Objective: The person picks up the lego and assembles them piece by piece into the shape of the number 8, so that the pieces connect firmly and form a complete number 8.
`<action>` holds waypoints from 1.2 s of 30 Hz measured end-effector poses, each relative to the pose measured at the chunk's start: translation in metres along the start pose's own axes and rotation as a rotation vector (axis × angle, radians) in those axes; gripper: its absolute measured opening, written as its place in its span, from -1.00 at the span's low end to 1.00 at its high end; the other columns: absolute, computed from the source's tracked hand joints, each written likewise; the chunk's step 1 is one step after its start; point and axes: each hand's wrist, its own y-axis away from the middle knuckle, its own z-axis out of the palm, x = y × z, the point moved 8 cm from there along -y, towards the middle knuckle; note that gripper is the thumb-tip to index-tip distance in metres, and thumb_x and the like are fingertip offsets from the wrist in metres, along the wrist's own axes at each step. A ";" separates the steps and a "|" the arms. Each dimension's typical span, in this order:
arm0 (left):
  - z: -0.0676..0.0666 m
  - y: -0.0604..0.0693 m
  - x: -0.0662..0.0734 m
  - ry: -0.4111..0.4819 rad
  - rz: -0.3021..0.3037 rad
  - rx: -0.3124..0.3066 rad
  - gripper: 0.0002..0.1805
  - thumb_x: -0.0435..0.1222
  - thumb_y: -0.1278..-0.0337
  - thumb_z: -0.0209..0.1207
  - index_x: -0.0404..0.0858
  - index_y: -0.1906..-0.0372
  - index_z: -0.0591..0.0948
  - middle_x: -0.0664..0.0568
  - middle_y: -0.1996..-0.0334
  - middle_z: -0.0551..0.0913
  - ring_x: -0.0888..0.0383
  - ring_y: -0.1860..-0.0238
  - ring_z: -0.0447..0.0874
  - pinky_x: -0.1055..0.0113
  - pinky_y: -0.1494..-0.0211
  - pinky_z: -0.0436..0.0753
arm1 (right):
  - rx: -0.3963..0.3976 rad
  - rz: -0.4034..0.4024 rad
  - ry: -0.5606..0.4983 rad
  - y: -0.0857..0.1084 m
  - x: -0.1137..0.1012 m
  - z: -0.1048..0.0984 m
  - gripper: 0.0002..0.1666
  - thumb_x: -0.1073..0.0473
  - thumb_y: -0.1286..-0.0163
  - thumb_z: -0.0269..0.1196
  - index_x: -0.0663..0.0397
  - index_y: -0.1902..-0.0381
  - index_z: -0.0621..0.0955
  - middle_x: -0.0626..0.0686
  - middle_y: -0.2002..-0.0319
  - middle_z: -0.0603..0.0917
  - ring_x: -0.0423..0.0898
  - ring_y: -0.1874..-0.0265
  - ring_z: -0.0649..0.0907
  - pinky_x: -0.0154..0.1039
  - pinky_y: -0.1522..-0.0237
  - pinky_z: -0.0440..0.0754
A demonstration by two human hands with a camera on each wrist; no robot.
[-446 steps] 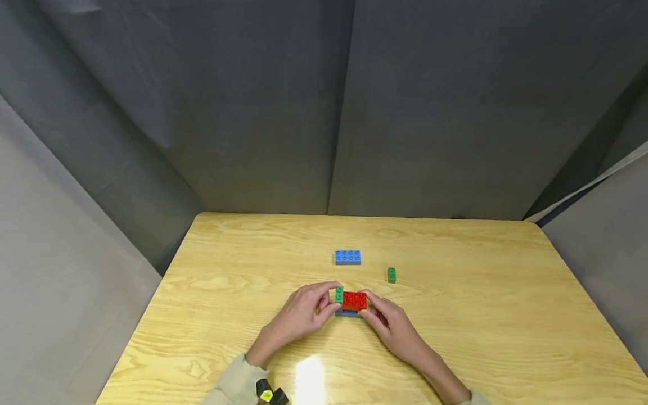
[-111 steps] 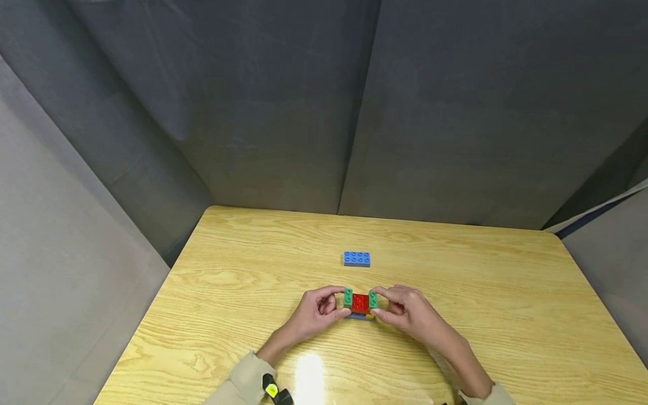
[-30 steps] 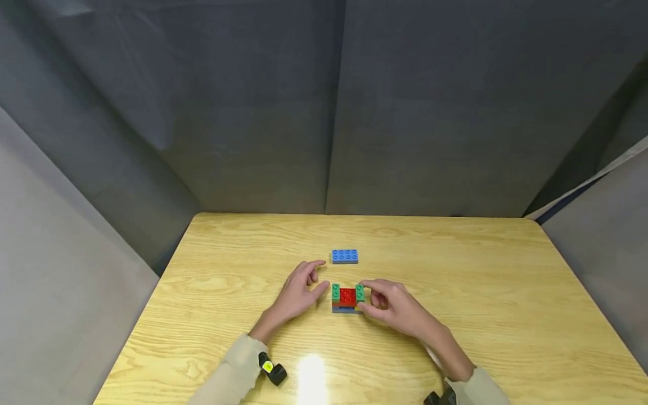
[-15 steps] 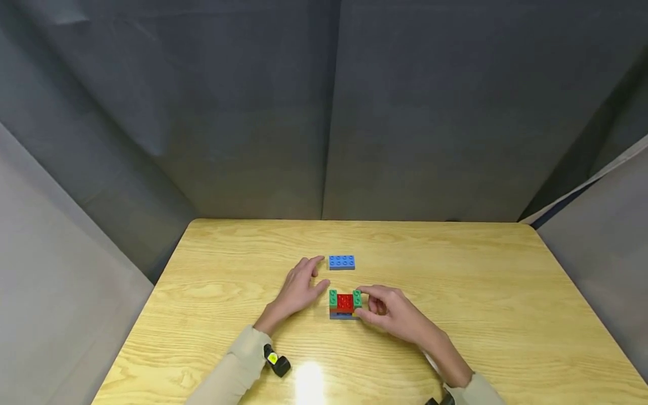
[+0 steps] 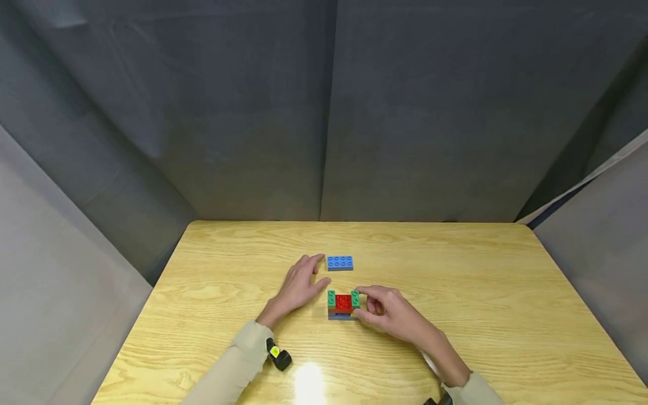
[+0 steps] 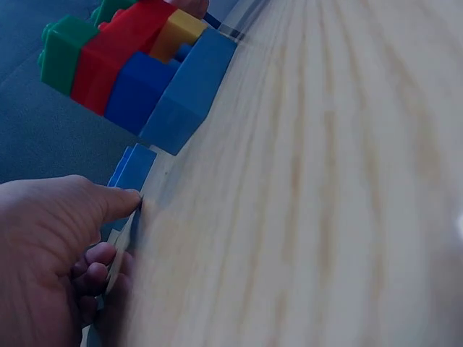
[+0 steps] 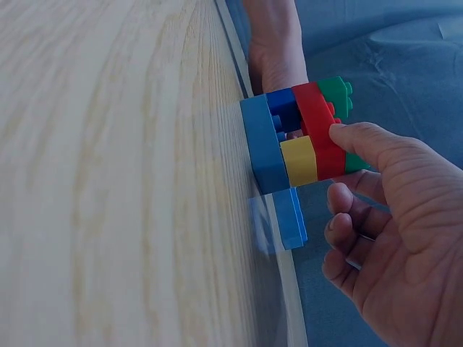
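A stack of toy building bricks (image 5: 343, 302) stands upright on the table. In the right wrist view its bottom is a long blue brick (image 7: 260, 144), with a darker blue brick (image 7: 283, 106) and a yellow brick (image 7: 299, 160) above, apart from each other. Across these lies a red brick (image 7: 320, 134), topped by a green brick (image 5: 331, 298) at each end. My right hand (image 5: 395, 315) pinches the stack's right end between thumb and index finger. Beside a loose blue brick (image 5: 340, 262), my left hand (image 5: 300, 285) has its index fingertip close to the brick's left end; contact is unclear.
The wooden table (image 5: 455, 270) ends at a dark grey curtain (image 5: 228, 112) behind. Pale grey panels (image 5: 55, 292) stand at both sides. A black wrist device (image 5: 279, 355) sits on the left sleeve.
The loose green brick from the right now sits on the stack's right end. My left hand has let go of the stack and moved to the loose blue brick; my right hand keeps its pinch.
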 end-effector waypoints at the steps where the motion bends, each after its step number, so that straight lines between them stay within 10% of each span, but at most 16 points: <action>1: 0.000 -0.001 0.000 -0.005 -0.002 -0.002 -0.28 -0.06 -0.38 0.34 -0.24 -0.51 0.42 0.05 0.22 0.49 0.17 0.28 0.37 0.24 0.13 0.38 | -0.001 0.001 0.001 0.000 0.000 0.000 -0.52 0.00 -0.47 0.39 0.12 -0.22 0.67 -0.23 0.50 0.53 -0.35 0.58 0.41 -0.37 0.49 0.46; 36: 0.003 -0.021 -0.003 -0.033 0.022 0.015 -0.44 -0.01 -0.35 0.36 -0.14 -0.35 0.62 0.10 0.32 0.47 0.17 0.36 0.33 0.23 0.18 0.30 | -0.007 0.014 -0.002 -0.004 -0.002 0.003 -0.55 0.01 -0.48 0.39 0.11 -0.20 0.67 -0.22 0.52 0.53 -0.35 0.58 0.41 -0.38 0.50 0.46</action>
